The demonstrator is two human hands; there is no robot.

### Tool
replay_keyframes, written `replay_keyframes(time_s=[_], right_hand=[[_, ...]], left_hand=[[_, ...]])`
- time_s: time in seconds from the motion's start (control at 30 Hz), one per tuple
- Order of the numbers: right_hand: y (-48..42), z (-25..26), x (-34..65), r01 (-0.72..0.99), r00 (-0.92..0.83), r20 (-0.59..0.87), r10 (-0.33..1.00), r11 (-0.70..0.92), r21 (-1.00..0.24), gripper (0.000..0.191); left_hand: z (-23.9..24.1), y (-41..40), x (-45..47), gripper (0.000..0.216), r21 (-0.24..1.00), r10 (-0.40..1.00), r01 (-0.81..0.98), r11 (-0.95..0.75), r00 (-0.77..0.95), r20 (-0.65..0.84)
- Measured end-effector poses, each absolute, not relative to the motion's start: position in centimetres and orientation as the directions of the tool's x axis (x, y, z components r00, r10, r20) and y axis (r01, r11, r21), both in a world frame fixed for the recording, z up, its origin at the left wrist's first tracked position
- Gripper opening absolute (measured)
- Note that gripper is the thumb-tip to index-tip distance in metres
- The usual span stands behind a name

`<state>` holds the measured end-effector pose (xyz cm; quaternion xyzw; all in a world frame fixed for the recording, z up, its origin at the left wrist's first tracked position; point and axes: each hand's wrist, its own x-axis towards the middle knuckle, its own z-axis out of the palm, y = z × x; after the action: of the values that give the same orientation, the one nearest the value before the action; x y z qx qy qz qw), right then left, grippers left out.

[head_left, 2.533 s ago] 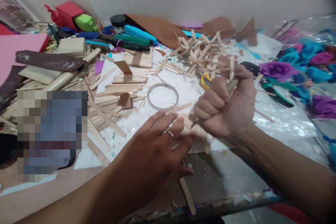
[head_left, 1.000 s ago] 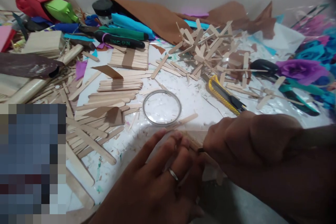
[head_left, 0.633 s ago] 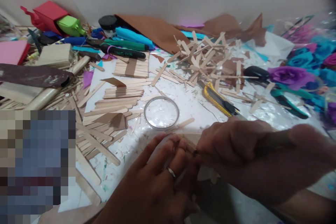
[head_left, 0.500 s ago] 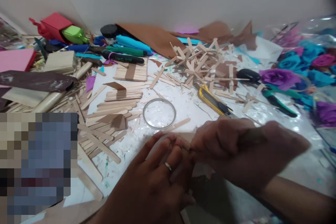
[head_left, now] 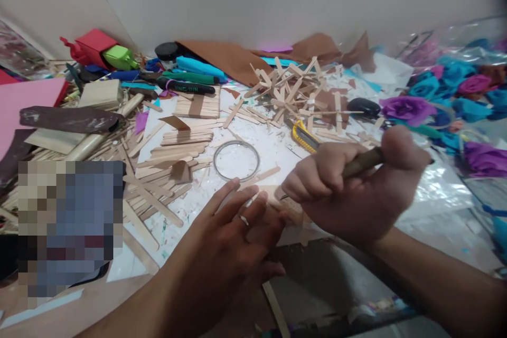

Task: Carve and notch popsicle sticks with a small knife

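My left hand (head_left: pixel 227 240) lies palm down with its fingers spread, a ring on one of them. Its fingertips rest at a flat tan wooden piece (head_left: pixel 295 212), largely covered by my hands. My right hand (head_left: pixel 352 208) is closed around an olive-handled awl (head_left: pixel 362 162), whose thin metal tip points down-left toward the left fingers. Whether the tip touches the wood I cannot tell. Just beyond the left fingertips lies a round metal hoop (head_left: pixel 259 161). A craft stick (head_left: pixel 269 173) sits beside the hoop.
Loose craft sticks (head_left: pixel 152 198) and bundled ones (head_left: pixel 197 105) lie left of centre. Behind are a tangled stick pile (head_left: pixel 291 87) and a yellow utility knife (head_left: pixel 304 137). Paper flowers (head_left: pixel 407 109) are at right, pliers (head_left: pixel 190 84) at the back, a blurred-out device (head_left: pixel 79 222) at left.
My right hand has lifted and turned, so the awl's handle and tip now show more clearly. My left fingers have spread a little. The view has shifted slightly.
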<state>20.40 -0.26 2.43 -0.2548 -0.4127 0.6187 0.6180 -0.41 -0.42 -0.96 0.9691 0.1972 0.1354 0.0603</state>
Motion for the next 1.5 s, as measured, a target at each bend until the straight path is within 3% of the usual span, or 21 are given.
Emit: replay_keyframes(time_s=[0.27, 0.47, 0.6, 0.73, 0.8, 1.0, 1.3, 1.5], right_hand=[[-1.0, 1.7, 19.2, -0.504, -0.075, 0.222, 0.972, 0.156, -0.85, 0.071], [-1.4, 2.6, 19.8, -0.327, -0.169, 0.079, 0.983, 0.02, -0.945, 0.071], [-2.0, 2.0, 19.5, -0.205, -0.14, 0.216, 0.966, 0.186, -0.961, 0.065], [-1.8, 0.4, 19.2, -0.321, -0.117, 0.382, 0.917, 0.329, -0.888, 0.056], [-1.1, 0.0, 19.4, -0.451, -0.175, 0.364, 0.915, 0.254, -0.855, 0.052], [0.8, 0.4, 20.4, -0.644, -0.212, 0.197, 0.957, 0.015, -0.765, 0.069], [0.2, 1.5, 19.8, -0.682, -0.163, 0.232, 0.959, 0.06, -0.729, 0.071], [0.3, 1.3, 20.0, -0.673, -0.169, 0.265, 0.949, 0.085, -0.735, 0.072]], left_hand=[[-1.2, -0.6, -0.7, 0.055, 0.152, 0.393, 0.365, -0.918, 0.884, 0.253], [-0.9, -0.5, -0.5, 0.056, 0.174, 0.404, 0.369, -0.913, 0.881, 0.247], [-0.9, -0.7, -0.4, 0.057, 0.2, 0.406, 0.363, -0.91, 0.876, 0.259], [-0.9, -0.5, -0.2, 0.059, 0.214, 0.398, 0.351, -0.912, 0.883, 0.248], [-0.7, -0.2, -0.3, 0.057, 0.216, 0.388, 0.341, -0.915, 0.89, 0.238], [0.0, 1.2, -0.6, 0.037, 0.305, 0.389, 0.298, -0.905, 0.871, 0.301], [-1.6, 1.5, -0.2, 0.023, 0.475, 0.523, 0.33, -0.816, 0.771, 0.363], [-1.1, 1.7, -0.3, 0.015, 0.515, 0.541, 0.327, -0.792, 0.768, 0.344]])
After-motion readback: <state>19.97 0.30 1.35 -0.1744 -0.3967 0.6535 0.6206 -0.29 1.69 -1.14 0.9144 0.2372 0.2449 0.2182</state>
